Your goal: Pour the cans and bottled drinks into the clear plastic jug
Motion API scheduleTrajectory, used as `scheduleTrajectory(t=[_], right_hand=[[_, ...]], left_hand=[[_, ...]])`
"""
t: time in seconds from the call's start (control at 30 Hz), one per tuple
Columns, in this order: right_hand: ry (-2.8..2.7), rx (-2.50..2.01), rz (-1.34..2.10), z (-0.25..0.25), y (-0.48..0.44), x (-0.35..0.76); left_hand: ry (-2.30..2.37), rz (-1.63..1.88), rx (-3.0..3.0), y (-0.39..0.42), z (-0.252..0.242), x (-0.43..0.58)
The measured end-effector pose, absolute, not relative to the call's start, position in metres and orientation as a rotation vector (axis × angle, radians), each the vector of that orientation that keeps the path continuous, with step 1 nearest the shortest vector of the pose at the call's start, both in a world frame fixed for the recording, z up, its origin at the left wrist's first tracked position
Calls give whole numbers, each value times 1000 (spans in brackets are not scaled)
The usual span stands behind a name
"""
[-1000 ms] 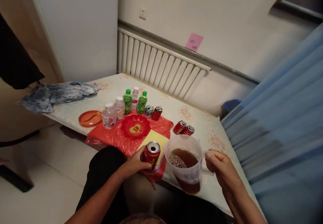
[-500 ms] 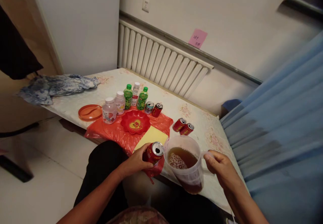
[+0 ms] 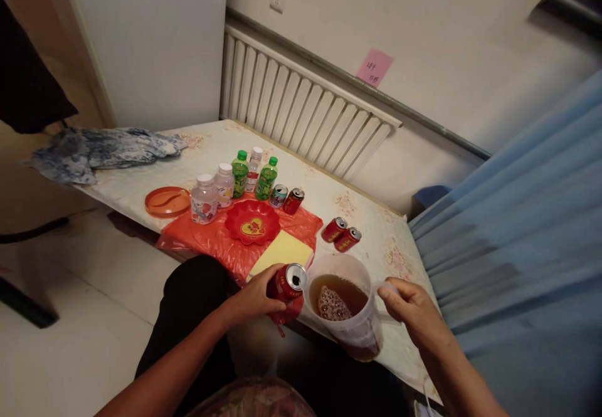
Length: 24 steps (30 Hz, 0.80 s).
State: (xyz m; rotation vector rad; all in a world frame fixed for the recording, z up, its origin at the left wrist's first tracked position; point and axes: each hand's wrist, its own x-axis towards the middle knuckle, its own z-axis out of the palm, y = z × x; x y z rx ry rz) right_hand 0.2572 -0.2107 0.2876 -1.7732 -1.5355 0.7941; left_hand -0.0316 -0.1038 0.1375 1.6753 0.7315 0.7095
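My left hand point(image 3: 258, 295) is wrapped round a red drink can point(image 3: 285, 283) whose top is open; the can leans slightly toward the jug. A translucent plastic jug point(image 3: 362, 332), partly filled with brown liquid, is gripped at its handle by my right hand point(image 3: 404, 301). Foam bubbles point(image 3: 332, 304) float on the liquid's left part. The can's rim is right beside the jug's left rim, and I cannot tell if they touch. Past the jug, two more red cans point(image 3: 341, 235) stand side by side on the floral cloth.
A red scalloped plate point(image 3: 270, 235) and a yellow notebook point(image 3: 277, 257) lie on a red plastic bag point(image 3: 197, 241). Behind stand green bottles point(image 3: 266, 179), clear jars point(image 3: 204, 207) and more cans point(image 3: 294, 201). An orange lid point(image 3: 167, 200) lies left. A blue curtain point(image 3: 508, 248) hangs at right.
The jug tilts a little more toward the can. The can and both hands stay nearly where they were, with the grips unchanged. The view has shifted slightly.
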Motion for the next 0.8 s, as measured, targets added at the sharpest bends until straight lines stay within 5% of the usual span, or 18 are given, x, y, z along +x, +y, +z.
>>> scheduleTrajectory(t=[0.8], right_hand=[[-1661, -1873, 719, 306, -206, 251]], left_hand=[[738, 716, 1697, -106, 139, -28]])
